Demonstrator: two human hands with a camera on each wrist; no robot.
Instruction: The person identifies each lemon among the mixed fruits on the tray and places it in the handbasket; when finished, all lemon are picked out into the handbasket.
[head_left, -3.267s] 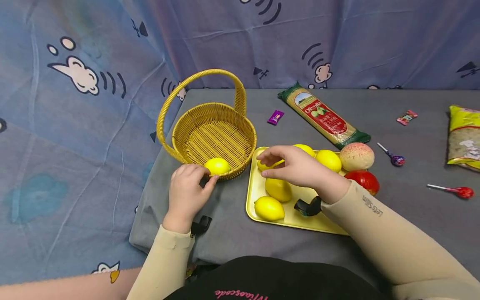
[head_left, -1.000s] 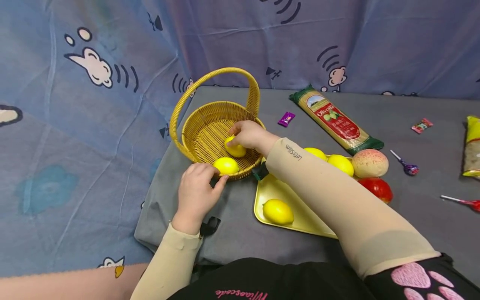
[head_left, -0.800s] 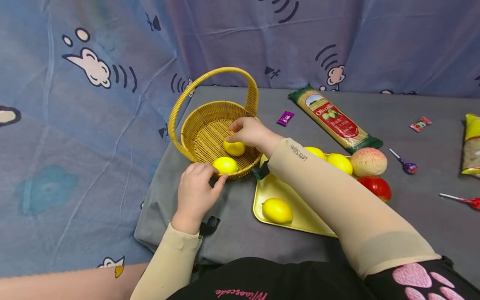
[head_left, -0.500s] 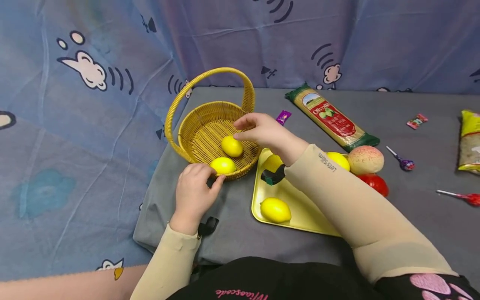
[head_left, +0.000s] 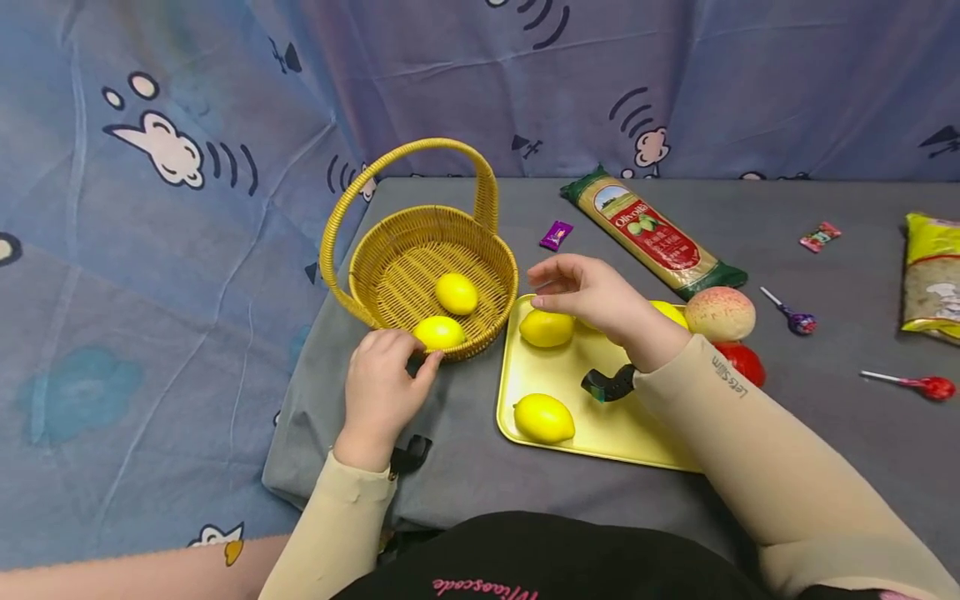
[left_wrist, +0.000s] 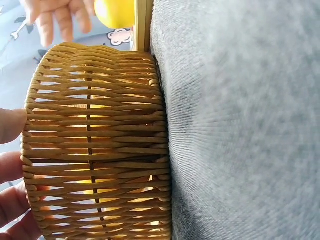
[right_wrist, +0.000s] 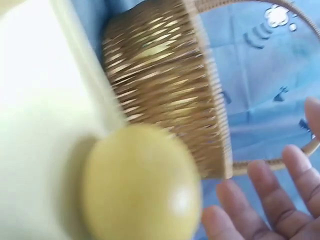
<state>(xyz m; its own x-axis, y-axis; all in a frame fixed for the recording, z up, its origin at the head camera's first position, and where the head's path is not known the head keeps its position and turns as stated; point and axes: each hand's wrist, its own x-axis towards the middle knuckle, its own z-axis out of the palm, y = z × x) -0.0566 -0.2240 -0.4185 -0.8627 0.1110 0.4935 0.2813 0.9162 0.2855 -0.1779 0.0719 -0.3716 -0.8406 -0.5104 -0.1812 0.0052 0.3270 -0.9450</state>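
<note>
In the head view my left hand (head_left: 381, 392) grips the near rim of a yellow wicker basket (head_left: 375, 250), thumb outside; the left wrist view shows fingers at the basket's rim (left_wrist: 30, 145). Two lemons lie inside, one lemon (head_left: 457, 293) mid-basket and another lemon (head_left: 439, 333) against the near wall. My right hand (head_left: 600, 300) hovers with spread fingers over the yellow tray (head_left: 525, 371), holding nothing. Just below it lies a lemon (head_left: 546, 329), large in the right wrist view (right_wrist: 142, 185). A further lemon (head_left: 543, 418) sits at the tray's near left corner.
A partly hidden lemon (head_left: 667, 313), a peach (head_left: 720, 313) and a red fruit (head_left: 742, 364) are at the tray's right side. Behind lie a pasta packet (head_left: 652, 229) and purple candy (head_left: 557, 235). Farther right are lollipops (head_left: 801, 322), a wrapped candy (head_left: 820, 237) and a yellow bag (head_left: 933, 279).
A lemon from the tray's left part was set in the basket and let go. The right hand then drew back rightward over the tray. The left hand stays at the rim.
</note>
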